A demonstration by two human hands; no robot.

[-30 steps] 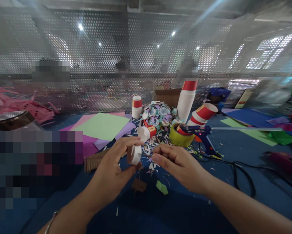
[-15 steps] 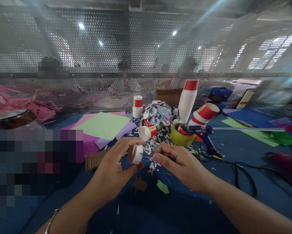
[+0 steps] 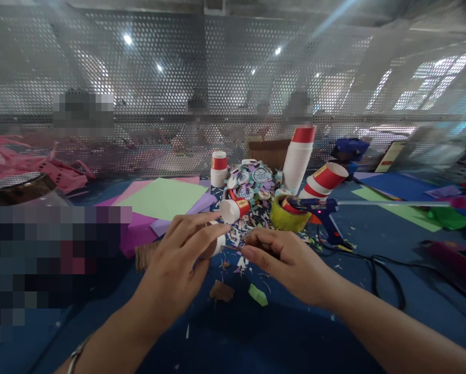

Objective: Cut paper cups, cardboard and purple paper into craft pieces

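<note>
My left hand is closed round a short, white, round piece like a cut-down paper cup, with a brownish face toward the palm. Its fingers hide much of that piece. To the right, my right hand pinches a small, thin brown strip, whose tip points at the white piece; whether they touch I cannot tell. Just beyond the hands, a red and white paper cup lies on its side. Brown scrap and green scrap lie on the table below.
A blue glue gun rests by a yellow tape roll, its black cable running right. Stacked cups and a pile of paper discs stand behind. Coloured sheets and corrugated cardboard lie left.
My left fingers have shifted over the white piece and now cover more of it. The brown strip in my right hand shows more plainly beside it. The view has moved slightly.
</note>
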